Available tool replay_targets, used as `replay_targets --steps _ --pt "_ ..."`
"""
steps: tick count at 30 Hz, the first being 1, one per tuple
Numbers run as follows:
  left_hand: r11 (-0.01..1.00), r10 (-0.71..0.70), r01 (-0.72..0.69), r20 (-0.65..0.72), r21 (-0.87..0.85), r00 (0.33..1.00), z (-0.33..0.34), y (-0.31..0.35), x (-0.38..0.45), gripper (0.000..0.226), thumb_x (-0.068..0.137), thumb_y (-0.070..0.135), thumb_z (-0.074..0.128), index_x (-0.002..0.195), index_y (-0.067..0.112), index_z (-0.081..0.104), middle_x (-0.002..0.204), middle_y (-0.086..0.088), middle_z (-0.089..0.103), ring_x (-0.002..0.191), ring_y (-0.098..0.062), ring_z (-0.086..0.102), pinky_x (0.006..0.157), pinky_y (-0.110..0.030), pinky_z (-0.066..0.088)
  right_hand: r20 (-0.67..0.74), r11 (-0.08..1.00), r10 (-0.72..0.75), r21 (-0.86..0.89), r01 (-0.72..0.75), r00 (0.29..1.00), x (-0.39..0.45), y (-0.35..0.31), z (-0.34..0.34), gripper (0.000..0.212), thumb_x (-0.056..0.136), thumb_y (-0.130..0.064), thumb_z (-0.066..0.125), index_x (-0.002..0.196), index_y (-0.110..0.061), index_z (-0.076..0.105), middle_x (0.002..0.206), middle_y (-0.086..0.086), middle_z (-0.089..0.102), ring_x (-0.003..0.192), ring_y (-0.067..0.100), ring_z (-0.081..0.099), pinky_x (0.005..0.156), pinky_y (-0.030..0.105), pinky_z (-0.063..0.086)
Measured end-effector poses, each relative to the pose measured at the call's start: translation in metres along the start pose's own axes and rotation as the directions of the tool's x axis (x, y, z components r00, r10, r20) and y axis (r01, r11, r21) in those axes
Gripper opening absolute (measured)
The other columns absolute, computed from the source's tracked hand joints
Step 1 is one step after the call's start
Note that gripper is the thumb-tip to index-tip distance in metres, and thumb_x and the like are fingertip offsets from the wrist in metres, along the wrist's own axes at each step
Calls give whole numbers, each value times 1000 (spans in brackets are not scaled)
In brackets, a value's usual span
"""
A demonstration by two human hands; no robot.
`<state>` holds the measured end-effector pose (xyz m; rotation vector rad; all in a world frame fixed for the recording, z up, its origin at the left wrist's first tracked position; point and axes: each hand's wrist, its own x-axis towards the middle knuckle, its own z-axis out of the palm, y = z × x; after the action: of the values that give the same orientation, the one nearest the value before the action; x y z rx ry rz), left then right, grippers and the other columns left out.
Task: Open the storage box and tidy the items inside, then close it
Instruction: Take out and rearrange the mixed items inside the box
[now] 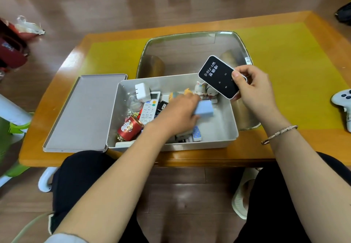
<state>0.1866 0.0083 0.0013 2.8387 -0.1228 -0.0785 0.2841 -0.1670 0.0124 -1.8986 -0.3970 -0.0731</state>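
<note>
Open storage box [226,128] on the table [284,147], lid [83,113] flat just beside on the left. Inside — left hand [176,115] gripping a light blue block [204,108], near a white remote [150,109] and red tin [130,128]. Above the box — right hand [254,88] pinching a black Wi-Fi device [218,76].

— What can we read here?

— On the black pocket router [220,77] we make out "Wi-Fi6" in white beside a small signal mark, seen turned on its side; next to it run a few Chinese characters too small for us to read.

— Anything else?

— The remote control [149,107] has printed keys, but we cannot read them.
</note>
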Motion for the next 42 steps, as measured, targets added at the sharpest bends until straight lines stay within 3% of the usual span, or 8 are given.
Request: replay_targets --steps 3,7,11,15,20,25,33,42 --pt "972 -231 237 -168 11 958 -20 -23 -18 38 88 22 59 122 9 49 121 -14 53 112 -34 47 92 -42 37 14 1000 2 1 -2 1000 -2 0 1 8 93 -19 54 91 -15 61 83 -2 61 66 25 63 50 41 55" --pt "797 -563 603 -305 44 768 -30 -47 -43 40 87 17 56 125 6 48 126 -18 50 117 -38 41 91 -46 35 32 1000 5 -10 -5 999 -4 1 4 7 92 -20 54 89 -20 60 76 -9 59 64 22 61 52 47 55" --pt "681 -676 729 -320 74 664 -28 -55 -54 42 87 20 59 126 7 48 129 -19 47 118 -38 37 91 -43 31 49 1000 -8 -12 9 999 -5 1 6 7 92 -20 54 89 -20 60 76 -11 58 63 20 59 51 45 55" --pt "775 -575 624 -296 103 763 -22 -35 -41 54 85 33 65 131 13 43 136 -15 40 123 -36 35 97 -44 31 60 1000 -5 -29 6 998 -6 0 6 7 92 -19 54 89 -18 60 76 -7 58 64 22 59 51 41 55" --pt "993 -104 102 32 65 994 2 8 -13 52 88 47 58 132 22 47 134 -6 48 123 -27 41 98 -40 35 56 999 -4 -53 7 998 -4 3 5 8 93 -22 53 88 -20 59 76 -6 60 54 16 58 48 30 47" --pt "976 -109 35 340 217 934 28 24 11 54 86 58 55 128 24 54 129 -6 48 121 -27 42 99 -44 33 47 992 -12 -126 17 999 -4 7 4 9 92 -23 54 86 -22 60 80 -9 60 62 -5 51 54 9 37" --pt "908 -261 124 311 400 914 31 17 8 43 89 38 48 128 18 51 129 -8 47 128 -31 35 109 -58 18 199 921 -8 -379 84 980 -11 7 7 14 92 -25 54 91 -14 63 96 1 62 89 18 54 74 31 42" --pt "940 -221 111 328 323 919 28 5 1 51 90 43 44 135 20 40 135 -8 46 135 -33 25 114 -58 4 257 855 -20 -496 150 966 -15 3 9 18 89 -27 59 96 -14 69 98 6 65 92 22 57 76 29 40"
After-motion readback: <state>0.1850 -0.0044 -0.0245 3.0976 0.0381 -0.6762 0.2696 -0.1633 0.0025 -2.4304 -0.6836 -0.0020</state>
